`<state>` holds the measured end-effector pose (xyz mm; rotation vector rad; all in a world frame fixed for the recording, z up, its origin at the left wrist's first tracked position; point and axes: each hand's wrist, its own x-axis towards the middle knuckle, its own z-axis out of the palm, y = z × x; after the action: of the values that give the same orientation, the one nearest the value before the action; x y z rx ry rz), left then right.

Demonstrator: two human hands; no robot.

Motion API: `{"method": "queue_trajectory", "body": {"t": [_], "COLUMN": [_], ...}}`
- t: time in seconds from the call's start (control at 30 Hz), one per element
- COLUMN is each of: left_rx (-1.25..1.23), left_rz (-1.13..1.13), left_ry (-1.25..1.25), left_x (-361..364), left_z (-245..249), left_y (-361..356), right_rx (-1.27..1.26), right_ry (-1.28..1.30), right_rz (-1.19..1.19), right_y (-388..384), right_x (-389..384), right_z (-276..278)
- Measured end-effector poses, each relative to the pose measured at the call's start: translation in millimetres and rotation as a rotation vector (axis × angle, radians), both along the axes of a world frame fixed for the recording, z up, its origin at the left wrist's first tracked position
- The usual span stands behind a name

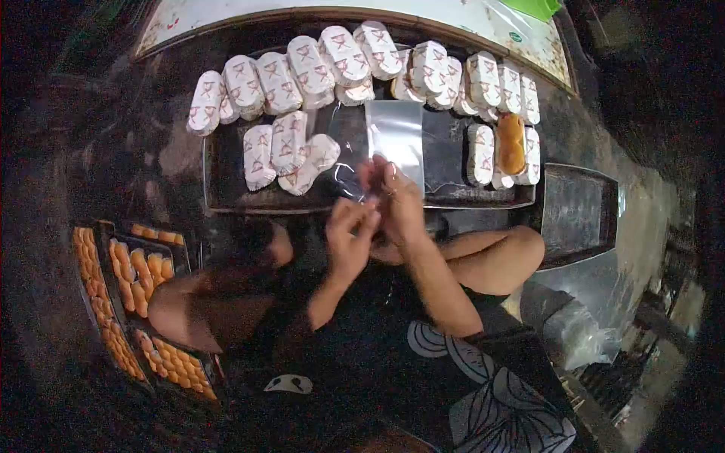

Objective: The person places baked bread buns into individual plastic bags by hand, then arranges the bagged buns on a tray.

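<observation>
"What stood around the hands?"

"A curved row of oblong white paper cases with reddish print (343, 54) ran along the far side, some lying over others. A smaller cluster of them sat at the left of a wide, dark, rectangular metal tray (453, 162), and a few more at its right, where one glossy golden-brown oblong bun (511, 145) lay on top"

"And between those two groups?"

"A flat, clear, shiny plastic sheet (396, 128), lying near the middle of the tray. The bare right hand (400, 198) stood in the way of its near end. A glint of thin clear film (346, 177) showed just left of that hand"

"How was the grip?"

"Both hands were blurred. The right had its fingers bent; the bare left hand (350, 238) was curled close beside it, thumb near the forefinger. I couldn't tell whether either was pinching the film"

"What of the surface and the room?"

"The floor (638, 215) was dark and scuffed, greyer at the right. Small golden-brown rounded buns (177, 366) filled close rows at the left, partly behind a bent bare leg (177, 309). A smaller dark metal tray (574, 208) lay at the right, near a crumpled clear plastic heap (581, 332). Beyond everything was a white, rust-spotted panel (302, 10)"
</observation>
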<state>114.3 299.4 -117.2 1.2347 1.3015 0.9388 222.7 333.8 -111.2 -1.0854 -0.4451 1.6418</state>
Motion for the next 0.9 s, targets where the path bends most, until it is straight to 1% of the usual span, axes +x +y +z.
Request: {"method": "queue_trajectory", "body": {"t": [0.03,0.07,0.1,0.13,0.17,0.2,0.23,0.27,0.3,0.37,0.4,0.43,0.47,0.5,0.53,0.57,0.63,0.67,0.7,0.73,0.77,0.8,0.83,0.87,0.9], "left_rx": [0.015,-0.082,-0.332,-0.366,-0.405,-0.402,-0.267,-0.132,-0.133,-0.093,-0.238,-0.217,-0.217,-0.226,-0.251,-0.243,-0.137,-0.115,-0.06,-0.051,-0.037,-0.041,0.027,0.097,0.098], "left_rz": [0.255,0.411,0.37,0.277,0.179,0.184,0.42,0.654,0.654,0.636,0.737,0.743,0.725,0.7,0.781,0.764,0.765,0.7,0.525,0.5,0.477,0.465,0.274,0.087,0.092], "left_ry": [-0.318,-0.614,-0.897,-0.91,-0.915,-0.909,-0.921,-0.923,-0.926,-1.196,-1.287,-1.296,-1.358,-1.418,-1.408,-1.422,-1.324,-1.152,-1.204,-1.212,-1.216,-1.216,-1.23,-1.236,-1.236], "left_x": [1.5,-2.2,-22.8,-52.1,-76.7,-87.9,-96.2,-102.5,-108.6,-118.4,-121.5,-125.5,-129.3,-131.1,-130.9,-131.7,-119.5,-100.6,-87.2,-80.4,-76.2,-75.5,-76.9,-77.6,-73.5], "left_z": [-6.6,-12.4,-14.6,-23.6,-31.1,-29.6,-26.0,-24.2,-26.3,-30.5,-22.7,-17.8,-14.2,-9.3,1.5,-0.9,-10.5,-3.0,3.2,8.3,12.3,13.0,12.7,12.8,17.1], "left_y": [4.4,12.3,24.1,31.9,34.6,34.4,30.2,24.4,22.6,33.1,39.9,41.6,41.9,42.4,46.5,48.1,44.6,39.7,34.8,36.5,38.5,40.3,42.0,42.9,41.4], "right_rx": [0.019,-0.045,-0.113,-0.242,-0.172,0.163,0.495,0.49,0.714,1.211,1.476,1.501,0.981,0.452,0.444,0.433,0.367,0.527,0.679,0.552,0.544,0.449,0.357,0.498,0.377], "right_ry": [0.127,0.383,0.634,0.634,0.531,-0.19,-0.925,-0.92,-1.069,-1.366,-1.5,-1.497,-1.414,-1.279,-0.991,-0.713,-0.585,-0.785,-0.976,-0.963,-0.971,-0.863,-0.751,-0.759,-0.894], "right_rz": [-0.207,-0.18,-0.147,0.055,0.267,0.479,0.644,0.648,0.694,0.755,0.777,0.78,0.993,1.14,0.944,0.743,0.646,0.613,0.569,0.517,0.5,0.575,0.655,0.595,0.706], "right_y": [6.6,3.6,-3.1,-12.1,-7.4,-0.1,7.3,20.2,42.2,100.7,115.9,114.4,101.4,81.6,59.1,37.5,1.9,4.7,4.1,6.4,2.2,-4.2,-10.9,-18.7,-22.7], "right_x": [-27.0,-43.4,-53.3,-58.8,-62.7,-61.6,-59.1,-58.8,-56.5,-53.1,-55.6,-60.5,-61.6,-59.5,-44.8,-30.7,-18.8,-17.5,-19.9,-19.2,-16.3,-15.2,-15.1,-18.2,-17.2], "right_z": [12.9,6.0,-6.2,-16.0,-18.8,-39.8,-66.9,-85.0,-101.9,-121.8,-121.2,-93.9,-67.1,-43.7,-44.1,-44.9,-9.2,7.5,22.2,30.5,41.6,52.6,58.3,58.0,64.2]}}
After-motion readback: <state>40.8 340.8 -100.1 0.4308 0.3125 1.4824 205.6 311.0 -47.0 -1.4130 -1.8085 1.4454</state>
